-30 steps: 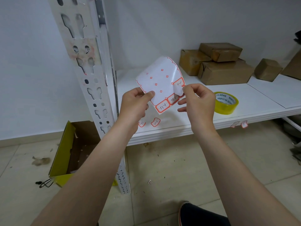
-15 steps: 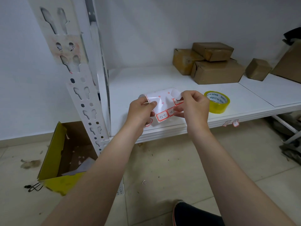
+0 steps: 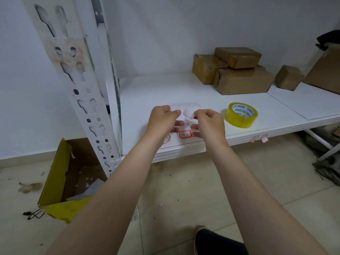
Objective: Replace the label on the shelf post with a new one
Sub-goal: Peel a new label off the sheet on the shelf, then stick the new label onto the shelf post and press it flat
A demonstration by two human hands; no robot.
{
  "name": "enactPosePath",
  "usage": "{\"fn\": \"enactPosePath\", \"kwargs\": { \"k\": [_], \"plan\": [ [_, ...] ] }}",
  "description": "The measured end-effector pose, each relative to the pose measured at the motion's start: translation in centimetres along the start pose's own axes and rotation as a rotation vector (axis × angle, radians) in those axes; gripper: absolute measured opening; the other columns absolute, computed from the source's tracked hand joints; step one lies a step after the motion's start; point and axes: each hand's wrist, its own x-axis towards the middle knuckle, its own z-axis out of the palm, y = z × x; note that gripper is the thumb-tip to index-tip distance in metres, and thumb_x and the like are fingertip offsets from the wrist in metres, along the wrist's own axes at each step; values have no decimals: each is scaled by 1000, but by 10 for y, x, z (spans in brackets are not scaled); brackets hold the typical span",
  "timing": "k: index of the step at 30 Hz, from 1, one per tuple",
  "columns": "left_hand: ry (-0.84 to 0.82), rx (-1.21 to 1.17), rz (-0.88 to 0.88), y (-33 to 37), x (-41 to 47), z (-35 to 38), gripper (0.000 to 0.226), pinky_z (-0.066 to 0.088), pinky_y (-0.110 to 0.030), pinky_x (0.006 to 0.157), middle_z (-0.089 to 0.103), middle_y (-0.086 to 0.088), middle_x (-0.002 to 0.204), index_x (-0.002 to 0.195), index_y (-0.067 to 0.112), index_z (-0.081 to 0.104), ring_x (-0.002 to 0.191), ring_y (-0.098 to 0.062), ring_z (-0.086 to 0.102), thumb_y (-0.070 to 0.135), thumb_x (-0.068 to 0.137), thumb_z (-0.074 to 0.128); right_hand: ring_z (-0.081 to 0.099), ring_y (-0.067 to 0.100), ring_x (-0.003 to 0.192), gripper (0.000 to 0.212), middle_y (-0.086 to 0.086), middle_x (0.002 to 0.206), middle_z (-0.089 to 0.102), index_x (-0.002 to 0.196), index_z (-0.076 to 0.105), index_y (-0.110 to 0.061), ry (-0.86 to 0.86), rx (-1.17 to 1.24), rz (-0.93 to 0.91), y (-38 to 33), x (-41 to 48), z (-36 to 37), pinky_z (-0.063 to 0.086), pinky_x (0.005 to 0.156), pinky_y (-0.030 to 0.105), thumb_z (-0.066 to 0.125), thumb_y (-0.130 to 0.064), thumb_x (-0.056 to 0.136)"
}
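Note:
A white sheet of red-bordered labels (image 3: 184, 134) is held low over the front of the white shelf (image 3: 158, 92). My left hand (image 3: 161, 122) pinches its left side. My right hand (image 3: 209, 124) pinches a label (image 3: 189, 113) that curls up off the sheet. The white perforated shelf post (image 3: 81, 85) stands to the left of both hands, with a patch of pinkish label residue (image 3: 68, 52) high on its face.
A yellow tape roll (image 3: 241, 115) lies on the shelf right of my hands. Several brown parcels (image 3: 239, 76) sit at the back. Two small labels (image 3: 259, 138) stick on the shelf's front edge. An open yellow box (image 3: 64, 181) stands on the floor by the post.
Both hands have lowered the label sheet from chest height down to the shelf front. The right hand has peeled a label up from the sheet.

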Motion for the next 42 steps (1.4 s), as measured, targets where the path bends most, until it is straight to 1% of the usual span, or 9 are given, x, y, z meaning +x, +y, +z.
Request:
{"fn": "enactPosePath", "kwargs": {
  "k": [2, 7, 12, 17, 20, 22, 26, 30, 42],
  "plan": [
    [20, -20, 7, 8, -8, -7, 43, 51, -21, 46, 62, -11, 129, 140, 4, 53, 67, -17, 71, 11, 99, 61, 73, 34, 96, 18, 2, 89, 74, 70, 70, -21, -8, 6, -15, -3, -2, 3, 62, 84, 57, 62, -22, 86],
    [65, 123, 249, 34, -38, -26, 20, 46, -21, 46, 73, 5, 96, 105, 18, 77, 48, -3, 58, 17, 98, 58, 76, 25, 84, 10, -3, 86, 76, 81, 74, -17, -35, 70, -121, -33, -15, 11, 63, 67, 38, 67, -22, 87],
    [184, 207, 484, 69, -72, -50, 19, 44, -23, 62, 71, 24, 76, 90, 28, 79, 57, 2, 56, 24, 95, 61, 74, 18, 72, 10, -5, 83, 76, 79, 77, -17, -47, 106, -290, -75, -49, 17, 62, 63, 36, 70, -21, 85],
    [242, 201, 638, 95, -113, -78, 17, 42, -21, 56, 70, 22, 77, 94, 29, 79, 56, -4, 55, 27, 97, 62, 66, 13, 61, 14, -6, 81, 75, 77, 75, -19, -63, 165, -494, -114, -87, 20, 55, 53, 28, 69, -20, 90],
    [232, 219, 694, 109, -135, -96, 15, 43, -28, 48, 69, 18, 75, 93, 31, 79, 51, -25, 52, 29, 96, 65, 61, 20, 56, 14, -4, 78, 74, 77, 74, -20, -65, 227, -610, -131, -107, 22, 51, 51, 32, 71, -17, 90],
    [223, 205, 712, 115, -144, -110, 15, 41, -30, 46, 67, 15, 69, 91, 31, 79, 50, -25, 49, 29, 96, 65, 61, 31, 57, 15, -6, 74, 72, 76, 73, -24, -58, 237, -686, -139, -119, 25, 50, 50, 37, 73, -18, 90],
    [247, 160, 759, 123, -154, -129, 18, 36, -30, 44, 64, 15, 64, 90, 32, 80, 53, -41, 46, 24, 96, 65, 62, 25, 54, 18, -8, 72, 71, 76, 72, -29, -92, 214, -778, -148, -137, 38, 50, 46, 32, 75, -21, 92],
    [260, 161, 792, 123, -155, -136, 17, 39, -25, 43, 65, 20, 67, 96, 29, 80, 49, -31, 46, 19, 96, 66, 61, 23, 53, 16, -6, 74, 73, 79, 73, -28, -131, 226, -799, -150, -145, 50, 50, 44, 30, 73, -20, 93],
    [292, 166, 783, 117, -146, -152, 15, 44, -16, 47, 68, -4, 78, 101, 31, 79, 53, -24, 50, 24, 93, 68, 55, 21, 50, 20, -8, 66, 68, 76, 72, -29, -199, 308, -810, -149, -143, 75, 46, 48, 28, 74, -19, 93]
  ]
}}
